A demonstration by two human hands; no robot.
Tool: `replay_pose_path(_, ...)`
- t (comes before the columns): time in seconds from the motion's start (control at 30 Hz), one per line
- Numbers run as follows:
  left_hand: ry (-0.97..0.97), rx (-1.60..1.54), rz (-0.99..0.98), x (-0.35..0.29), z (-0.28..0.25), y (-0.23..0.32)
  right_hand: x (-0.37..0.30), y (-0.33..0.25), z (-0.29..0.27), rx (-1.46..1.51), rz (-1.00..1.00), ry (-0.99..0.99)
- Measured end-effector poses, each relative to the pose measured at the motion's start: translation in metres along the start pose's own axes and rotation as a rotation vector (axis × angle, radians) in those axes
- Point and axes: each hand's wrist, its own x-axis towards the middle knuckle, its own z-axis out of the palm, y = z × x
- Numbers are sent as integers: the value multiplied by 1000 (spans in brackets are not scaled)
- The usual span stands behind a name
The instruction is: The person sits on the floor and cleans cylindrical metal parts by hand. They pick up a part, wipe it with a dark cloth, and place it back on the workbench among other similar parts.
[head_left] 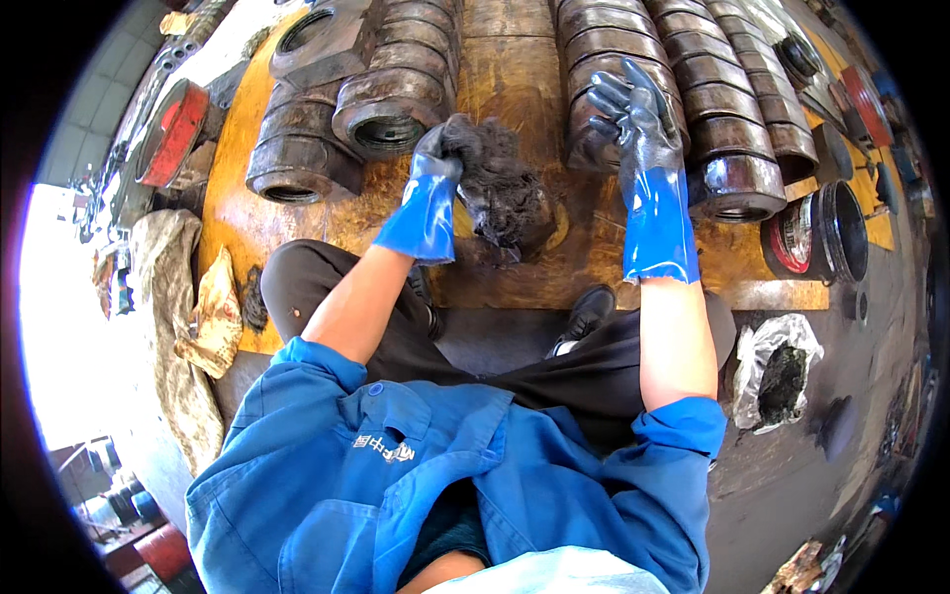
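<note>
My left hand (435,158), in a blue glove with a blackened palm, is closed on a dark, greasy wad of fibrous waste (505,188). The wad hangs over the near part of the oily yellow-brown board (505,74). My right hand (638,119), gloved alike, is raised with its fingers stretched and apart, and holds nothing. It is nearest the row of dark metal rings (606,45) right of the middle; whether it touches them I cannot tell. Left of the wad, another row of thick, oily metal rings (391,104) lies end to end on the board.
More ring rows (727,129) lie to the right. A square metal block with a bore (322,45) rests on the left rings. At the right stands an open black tin (841,233); beside my right knee, a plastic bag with dark stuff (777,371). A stained cloth (213,317) lies left.
</note>
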Motion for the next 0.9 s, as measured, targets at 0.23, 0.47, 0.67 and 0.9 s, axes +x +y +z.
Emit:
replay_pose_path(0.23,62,151,7,14,25,-1,-12,-20,-61,57,-64,-171)
replay_pose_path(0.47,73,734,218,14,40,39,-9,-16,-45,-3,-220,-159)
replay_pose_path(0.67,-690,1513,506,-71,117,33,-12,-9,-25,-93,-116,-83)
replay_pose_path(0.9,-610,1222,908,-108,144,14,-28,-37,-14,-108,-21,135)
